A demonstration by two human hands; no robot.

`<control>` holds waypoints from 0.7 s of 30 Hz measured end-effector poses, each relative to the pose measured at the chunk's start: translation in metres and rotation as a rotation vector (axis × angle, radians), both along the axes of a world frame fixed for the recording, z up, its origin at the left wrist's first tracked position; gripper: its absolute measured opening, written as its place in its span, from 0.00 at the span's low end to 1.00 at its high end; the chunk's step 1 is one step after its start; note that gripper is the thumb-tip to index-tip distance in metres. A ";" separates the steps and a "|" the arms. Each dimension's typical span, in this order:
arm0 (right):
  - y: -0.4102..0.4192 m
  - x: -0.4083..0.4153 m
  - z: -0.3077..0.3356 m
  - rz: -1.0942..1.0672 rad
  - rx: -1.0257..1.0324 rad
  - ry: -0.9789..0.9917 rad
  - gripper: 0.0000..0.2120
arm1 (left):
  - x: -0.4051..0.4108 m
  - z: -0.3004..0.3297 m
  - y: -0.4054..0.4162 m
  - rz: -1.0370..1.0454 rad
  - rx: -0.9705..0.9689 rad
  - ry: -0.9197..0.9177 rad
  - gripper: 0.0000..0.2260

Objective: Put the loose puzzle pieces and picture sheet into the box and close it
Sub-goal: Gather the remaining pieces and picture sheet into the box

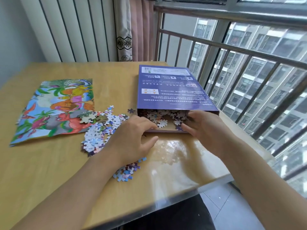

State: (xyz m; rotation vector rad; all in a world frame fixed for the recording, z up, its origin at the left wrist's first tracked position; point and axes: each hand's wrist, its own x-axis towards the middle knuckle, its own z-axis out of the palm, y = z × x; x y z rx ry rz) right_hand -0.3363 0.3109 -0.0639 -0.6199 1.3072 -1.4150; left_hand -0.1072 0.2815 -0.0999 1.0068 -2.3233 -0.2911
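Both of my forearms are reaching over the near edge of the surface (41, 171) toward the one purple box (169, 90). That box is lying flat with its long axis running away from me, its open end facing me and its flap (167, 129) resting on the wood. My left hand (132, 138) is sitting at the left corner of that opening, fingers loosely bent and gripping nothing that I can make out. My right hand (206, 128) is lying at the right corner, fingers extended into the mouth, touching pieces inside. Two heaps of loose puzzle pieces (99, 130) are lying left of the box, with a smaller cluster (127, 170) nearer to me under my left wrist. One picture sheet (56, 108) is lying flat further left of the box, its long axis also pointing away from me.
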 end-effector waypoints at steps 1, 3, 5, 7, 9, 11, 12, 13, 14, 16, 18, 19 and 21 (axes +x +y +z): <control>0.007 -0.004 0.000 0.019 -0.027 0.188 0.12 | 0.000 0.000 -0.001 0.005 -0.001 0.002 0.16; 0.017 -0.014 -0.003 0.036 -0.155 0.719 0.11 | 0.001 0.000 -0.002 0.014 -0.007 0.007 0.15; 0.021 -0.021 -0.008 0.120 -0.332 1.289 0.10 | 0.001 0.000 -0.002 0.018 -0.018 0.008 0.15; 0.021 -0.020 -0.014 0.372 -0.378 1.656 0.15 | 0.001 -0.001 -0.002 0.020 -0.020 0.009 0.14; 0.020 -0.016 -0.015 0.510 -0.313 1.797 0.22 | 0.001 -0.001 -0.003 0.021 -0.019 0.014 0.13; 0.018 -0.012 -0.013 0.519 -0.299 1.804 0.26 | 0.001 -0.003 -0.004 0.019 -0.020 0.021 0.13; 0.017 -0.010 -0.012 0.531 -0.277 1.787 0.29 | 0.001 -0.003 -0.004 0.015 -0.020 0.019 0.13; 0.016 -0.007 -0.011 0.561 -0.235 1.775 0.33 | 0.001 -0.003 -0.005 0.012 -0.022 0.015 0.12; 0.013 -0.004 -0.011 0.609 -0.183 1.768 0.36 | 0.001 -0.003 -0.005 0.011 -0.024 0.012 0.12; 0.006 0.001 -0.008 0.687 -0.094 1.730 0.42 | 0.001 -0.002 -0.005 0.011 -0.021 0.009 0.12; 0.002 0.006 -0.003 0.647 -0.110 1.686 0.41 | 0.002 -0.003 -0.005 0.010 -0.011 0.008 0.12; 0.000 0.008 -0.001 0.587 -0.174 1.671 0.37 | 0.003 -0.002 -0.005 0.009 -0.005 0.009 0.12; 0.004 0.015 0.000 0.553 -0.317 1.586 0.29 | 0.004 0.000 -0.006 0.043 -0.007 0.017 0.12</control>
